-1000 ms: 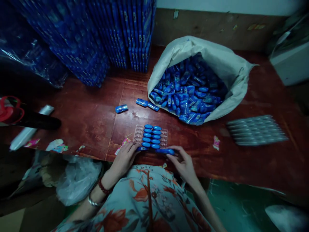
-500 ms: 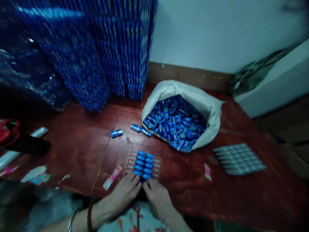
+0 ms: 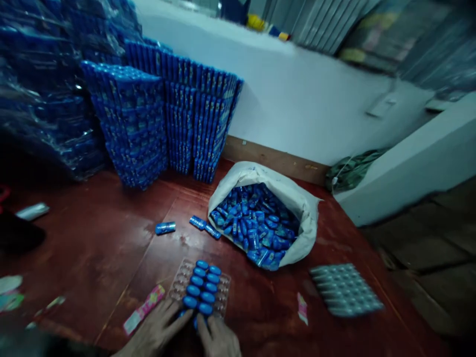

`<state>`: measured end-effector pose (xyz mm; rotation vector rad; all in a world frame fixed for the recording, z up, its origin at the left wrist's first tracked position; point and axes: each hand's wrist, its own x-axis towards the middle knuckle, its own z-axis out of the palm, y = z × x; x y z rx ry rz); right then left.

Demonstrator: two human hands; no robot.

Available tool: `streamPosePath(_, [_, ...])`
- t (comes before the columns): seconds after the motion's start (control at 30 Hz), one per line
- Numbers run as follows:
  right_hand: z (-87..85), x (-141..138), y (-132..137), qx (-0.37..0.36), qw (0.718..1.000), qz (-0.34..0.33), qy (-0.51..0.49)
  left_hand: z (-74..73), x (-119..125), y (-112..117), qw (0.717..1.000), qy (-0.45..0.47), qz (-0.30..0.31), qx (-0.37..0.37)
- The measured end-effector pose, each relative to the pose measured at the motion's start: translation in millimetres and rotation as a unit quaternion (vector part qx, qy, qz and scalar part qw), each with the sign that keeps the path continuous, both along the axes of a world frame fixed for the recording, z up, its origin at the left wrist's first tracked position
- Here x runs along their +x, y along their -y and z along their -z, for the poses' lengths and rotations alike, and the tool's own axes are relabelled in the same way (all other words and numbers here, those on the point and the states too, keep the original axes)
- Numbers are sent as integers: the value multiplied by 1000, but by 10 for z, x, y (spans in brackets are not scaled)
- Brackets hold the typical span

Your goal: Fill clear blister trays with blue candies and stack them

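Note:
A clear plastic tray (image 3: 224, 295) lies near the table's front edge with several blue capsule-shaped containers (image 3: 203, 285) standing in its two middle rows. My left hand (image 3: 156, 331) and my right hand (image 3: 217, 338) meet at the tray's near edge, fingertips pressing on a blue container there. Both hands are partly cut off by the frame's bottom edge and blurred. A white sack (image 3: 297, 208) full of loose blue containers lies open behind the tray.
Three loose blue containers (image 3: 165, 227) lie on the red-brown wooden table (image 3: 92, 248). A stack of empty clear trays (image 3: 345, 290) sits at right. Tall stacks of blue packs (image 3: 178, 119) stand at the back left. A pink wrapper (image 3: 143, 308) lies beside my left hand.
The view has tilted upward, so the hands and tray have slid toward the bottom of the frame. Both hands have come together at the tray's near edge.

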<state>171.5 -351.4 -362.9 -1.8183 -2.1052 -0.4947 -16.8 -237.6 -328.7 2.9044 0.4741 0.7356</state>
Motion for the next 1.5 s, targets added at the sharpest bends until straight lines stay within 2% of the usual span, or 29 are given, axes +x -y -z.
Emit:
streamPosePath(0.1, [-204, 61, 14, -126, 991, -42, -11, -132, 65, 53, 999, -23, 9, -44])
streamPosePath(0.2, [-461, 80, -81, -226, 973, -44, -30, -219, 161, 42, 994, -48, 22, -98])
streamPosePath(0.27, [-617, 66, -152, -273, 961, -31, -34, -224, 191, 19, 991, -55, 29, -120])
streamPosePath(0.33, [-715, 53, -197, -288, 957, -24, -33, -193, 180, 0, 991, -49, 31, -124])
streamPosePath(0.4, [-736, 56, -204, -260, 965, -28, -32, -150, 143, -10, 992, -29, 25, -118])
streamPosePath(0.53, [-648, 100, -125, -133, 989, -44, -49, -111, 84, 1, 992, -16, -8, -121])
streamPosePath(0.67, [-613, 227, -59, -51, 990, -49, -124, -150, 86, -52, 992, 28, -20, -120])
streamPosePath(0.77, [-596, 434, -125, 14, 977, -12, -214, -180, 79, -337, 983, 84, -87, -136])
streamPosePath(0.9, [-518, 775, -477, 51, 939, 93, -327, -161, 99, -1075, 953, 95, -251, -140])
streamPosePath(0.97, [-496, 892, -767, 30, 934, 102, -340, -127, 149, -1438, 930, 39, -341, -131])
streamPosePath(1.0, [-498, 924, -929, 9, 939, 90, -333, -107, 182, -1581, 923, 0, -362, -132])
streamPosePath(1.1, [-538, 918, -1401, -80, 964, 57, -247, -48, 273, -1806, 920, -82, -355, -143])
streamPosePath(1.17, [-561, 867, -1637, -144, 977, 60, -147, -15, 295, -1806, 925, -87, -337, -151])
streamPosePath(1.27, [-548, 811, -1799, -215, 973, 74, -31, 25, 240, -1665, 932, -68, -321, -156])
streamPosePath(1.37, [-510, 831, -1753, -245, 967, 71, -2, 71, 113, -1441, 940, -31, -296, -168])
streamPosePath(1.5, [-484, 914, -1571, -239, 969, 54, -10, 123, -56, -1123, 941, 19, -256, -220])
